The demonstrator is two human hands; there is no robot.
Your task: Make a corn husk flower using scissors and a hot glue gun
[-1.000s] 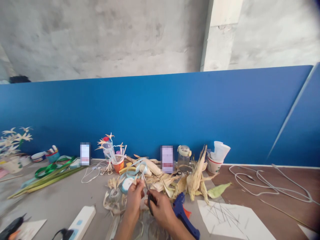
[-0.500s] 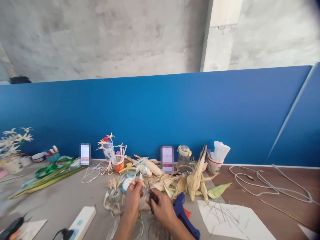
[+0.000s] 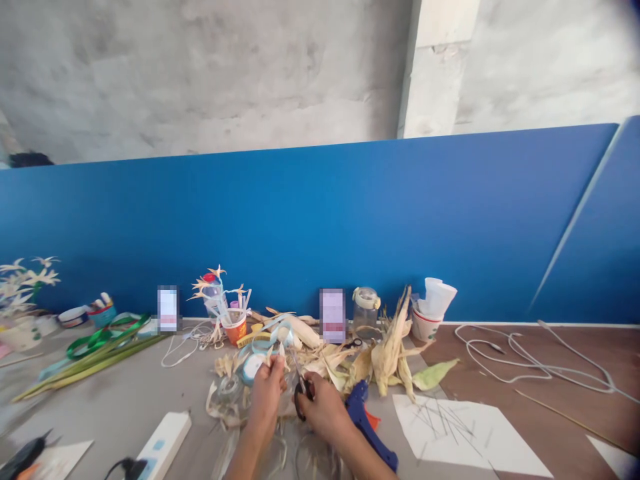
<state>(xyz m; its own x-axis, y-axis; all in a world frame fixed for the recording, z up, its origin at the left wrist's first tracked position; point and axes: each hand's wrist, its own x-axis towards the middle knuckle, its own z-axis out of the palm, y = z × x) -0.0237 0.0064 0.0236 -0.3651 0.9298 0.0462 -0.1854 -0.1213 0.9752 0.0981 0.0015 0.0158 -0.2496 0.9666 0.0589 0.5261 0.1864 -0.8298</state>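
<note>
My left hand (image 3: 269, 390) is closed, its fingertips pinching a small pale piece of corn husk (image 3: 281, 350) that points upward. My right hand (image 3: 325, 405) grips black-handled scissors (image 3: 301, 404), their blades pointing up and slightly left, just right of the husk piece. I cannot tell whether the blades touch it. Behind both hands lies a heap of dry corn husks (image 3: 317, 365). A roll of light-blue ribbon (image 3: 253, 367) sits beyond my left hand, and a clear tape roll (image 3: 229, 385) is to its left. Beside my right wrist rests a blue glue gun (image 3: 367, 423).
White paper (image 3: 425, 450) with several thin wires lies right. Large husks (image 3: 387, 353), a jar (image 3: 366, 323) and a paper cup (image 3: 426, 328) stand behind. On the left are a power strip (image 3: 169, 437), green stalks (image 3: 85, 367) and a cup with husk flowers (image 3: 235, 331).
The scissors have turned in my right hand, so the blades and handle loops show more clearly. My left hand keeps its pinch on the husk. The view has shifted slightly.
</note>
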